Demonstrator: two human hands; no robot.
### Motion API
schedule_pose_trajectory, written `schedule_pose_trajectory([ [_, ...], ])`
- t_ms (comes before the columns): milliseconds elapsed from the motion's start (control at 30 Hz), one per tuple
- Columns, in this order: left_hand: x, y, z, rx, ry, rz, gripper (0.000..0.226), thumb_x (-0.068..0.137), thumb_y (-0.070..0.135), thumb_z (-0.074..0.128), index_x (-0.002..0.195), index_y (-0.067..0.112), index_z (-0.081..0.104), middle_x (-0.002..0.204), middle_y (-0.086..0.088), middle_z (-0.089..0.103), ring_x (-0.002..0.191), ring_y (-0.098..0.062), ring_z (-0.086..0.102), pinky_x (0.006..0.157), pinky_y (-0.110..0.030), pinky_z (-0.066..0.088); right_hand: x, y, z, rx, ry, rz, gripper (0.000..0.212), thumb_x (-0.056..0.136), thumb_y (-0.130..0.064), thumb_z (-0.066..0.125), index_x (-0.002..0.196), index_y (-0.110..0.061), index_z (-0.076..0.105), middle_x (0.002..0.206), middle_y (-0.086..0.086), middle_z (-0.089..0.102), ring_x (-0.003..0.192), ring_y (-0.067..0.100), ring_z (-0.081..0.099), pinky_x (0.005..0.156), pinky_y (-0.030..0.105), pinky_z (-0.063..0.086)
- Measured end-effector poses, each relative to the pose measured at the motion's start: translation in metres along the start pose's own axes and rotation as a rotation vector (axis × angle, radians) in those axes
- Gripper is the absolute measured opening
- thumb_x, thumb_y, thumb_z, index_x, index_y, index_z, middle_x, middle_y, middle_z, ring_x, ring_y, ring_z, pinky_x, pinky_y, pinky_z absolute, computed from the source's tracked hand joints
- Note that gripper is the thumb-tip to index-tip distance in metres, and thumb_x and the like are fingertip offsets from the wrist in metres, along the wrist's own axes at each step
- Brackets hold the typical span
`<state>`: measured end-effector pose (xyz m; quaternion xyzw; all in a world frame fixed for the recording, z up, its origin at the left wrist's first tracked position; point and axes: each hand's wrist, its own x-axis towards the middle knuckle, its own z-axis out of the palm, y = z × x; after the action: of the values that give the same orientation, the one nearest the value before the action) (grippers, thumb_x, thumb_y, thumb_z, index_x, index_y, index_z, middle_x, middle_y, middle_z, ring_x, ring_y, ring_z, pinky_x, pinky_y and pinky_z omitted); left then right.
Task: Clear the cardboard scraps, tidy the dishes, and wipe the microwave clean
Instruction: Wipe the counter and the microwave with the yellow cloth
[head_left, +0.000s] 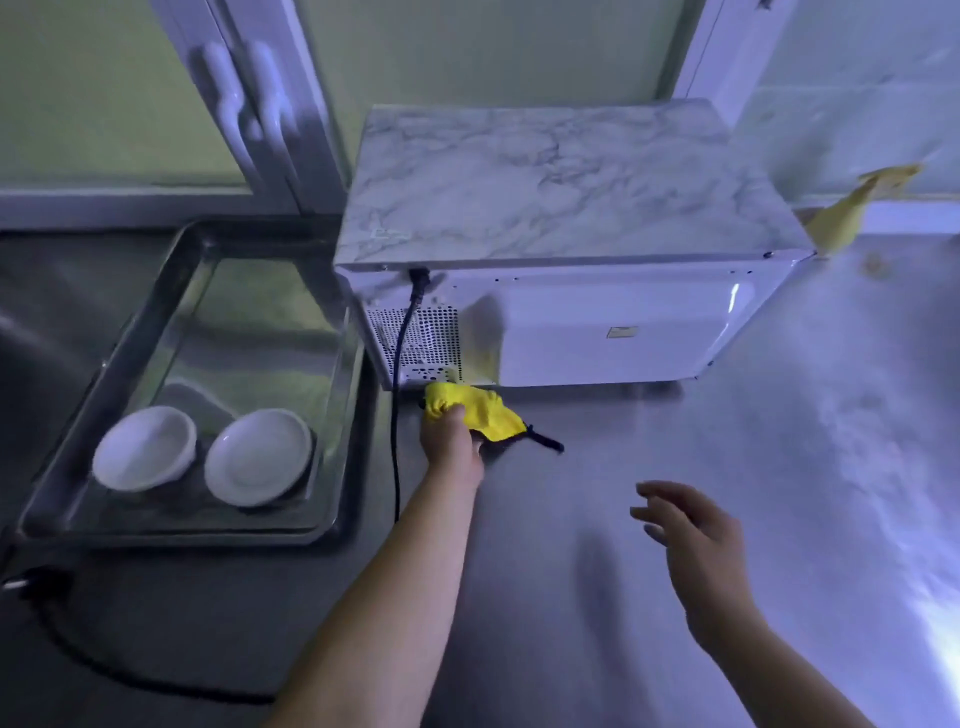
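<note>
"Two dishes (258, 457) in the tray, so is that part finished?"

"It looks so to me. In the head view both white dishes lie side by side in the metal tray (171, 530), off to the left of my left hand. I'd judge the tidying done, or close to it."

"And the cardboard?"

"None lies near either hand. Far beyond my right hand, past the microwave's corner, a yellowish piece (852, 213) sticks up by the wall. I can't tell whether it is a scrap."

"So wiping is what's left?"

"Yes, and I judge it's under way. The microwave (597, 332) stands just ahead of my left hand, its white back panel turned toward me. My left hand (452, 441) is curled around a yellow cloth (483, 410), bunched low on the counter (675, 441) at the foot of the panel's left corner, just right of the power cord (397, 415). How much of the casing is clean I can't tell, and the front is hidden from me."

"Your other hand?"

"My right hand (691, 540) hangs above the counter, well to the right of the cloth, fingers spread wide and loose, touching nothing."
</note>
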<state>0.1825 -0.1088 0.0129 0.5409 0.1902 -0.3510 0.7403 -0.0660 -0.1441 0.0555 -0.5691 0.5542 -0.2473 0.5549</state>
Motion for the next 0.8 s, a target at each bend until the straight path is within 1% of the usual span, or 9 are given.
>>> schedule_pose_trajectory([
  [67,0.004,-0.015,0.020,-0.046,-0.025,0.064,0.035,0.079,-0.007,0.041,0.090,0.017,0.064,0.079,-0.005,0.068,0.070,-0.022,0.067,0.070,-0.034,0.053,-0.001,0.025,-0.033,0.038,0.030,0.047,0.029,0.094,0.001,0.055,0.085,-0.017,0.077,0.083,0.002,0.076,0.085,0.024,0.074,0.082,0.043,0.056],
  [100,0.006,-0.026,0.029,-0.047,-0.031,0.081,0.034,0.078,-0.009,0.038,0.089,0.011,0.064,0.082,-0.010,0.068,0.074,-0.025,0.067,0.073,-0.038,0.053,-0.002,0.038,-0.049,0.061,0.047,0.082,0.029,0.095,0.002,0.055,0.085,-0.015,0.076,0.086,0.004,0.076,0.083,0.024,0.075,0.078,0.038,0.058],
  [200,0.006,-0.064,0.057,-0.065,-0.016,0.025,0.042,0.090,-0.008,0.039,0.125,0.004,0.059,0.110,-0.012,0.062,0.096,-0.027,0.061,0.082,-0.040,0.050,-0.007,0.073,-0.090,0.159,0.133,0.206,0.023,0.095,0.005,0.054,0.089,-0.006,0.074,0.091,0.016,0.075,0.075,0.026,0.072,0.062,0.021,0.057],
  [267,-0.003,-0.090,0.081,-0.086,-0.021,-0.042,0.041,0.095,-0.002,0.046,0.131,0.012,0.058,0.112,-0.005,0.062,0.091,-0.020,0.060,0.074,-0.032,0.050,-0.007,0.087,-0.112,0.194,0.162,0.261,0.021,0.095,0.007,0.053,0.090,-0.001,0.072,0.091,0.021,0.073,0.075,0.030,0.069,0.057,0.017,0.055],
  [367,-0.022,-0.126,0.124,-0.120,-0.069,-0.130,0.028,0.095,0.001,0.051,0.117,0.017,0.060,0.103,-0.002,0.061,0.080,-0.015,0.056,0.057,-0.023,0.046,-0.003,0.096,-0.141,0.222,0.172,0.285,0.020,0.095,0.007,0.053,0.090,0.001,0.071,0.089,0.023,0.072,0.080,0.037,0.067,0.057,0.018,0.056],
  [567,-0.057,-0.192,0.203,-0.117,-0.203,-0.255,0.019,0.097,0.001,0.049,0.104,0.015,0.060,0.090,-0.005,0.060,0.070,-0.014,0.053,0.045,-0.017,0.046,0.017,0.090,-0.187,0.287,0.204,0.280,0.022,0.096,0.006,0.052,0.089,-0.001,0.072,0.088,0.019,0.073,0.079,0.032,0.069,0.059,0.020,0.056],
  [633,-0.069,-0.208,0.221,-0.065,-0.253,-0.274,0.020,0.098,0.003,0.050,0.112,0.013,0.059,0.093,-0.007,0.062,0.074,-0.016,0.056,0.051,-0.021,0.051,0.022,0.085,-0.200,0.313,0.211,0.276,0.022,0.097,0.004,0.052,0.090,-0.002,0.073,0.089,0.016,0.074,0.082,0.033,0.070,0.068,0.030,0.058],
  [733,-0.088,-0.219,0.242,0.067,-0.430,-0.284,0.032,0.097,0.006,0.054,0.129,0.010,0.058,0.115,-0.013,0.066,0.101,-0.027,0.064,0.088,-0.038,0.055,0.028,0.077,-0.217,0.333,0.215,0.271,0.022,0.098,0.002,0.052,0.093,-0.004,0.072,0.096,0.017,0.073,0.089,0.036,0.069,0.086,0.047,0.053],
  [800,-0.105,-0.216,0.248,0.236,-0.544,-0.228,0.037,0.093,0.006,0.058,0.129,0.013,0.060,0.124,-0.014,0.067,0.114,-0.033,0.063,0.099,-0.047,0.049,0.031,0.070,-0.225,0.296,0.224,0.225,0.023,0.097,0.000,0.055,0.095,-0.013,0.073,0.103,0.015,0.072,0.094,0.029,0.070,0.089,0.047,0.053],
])
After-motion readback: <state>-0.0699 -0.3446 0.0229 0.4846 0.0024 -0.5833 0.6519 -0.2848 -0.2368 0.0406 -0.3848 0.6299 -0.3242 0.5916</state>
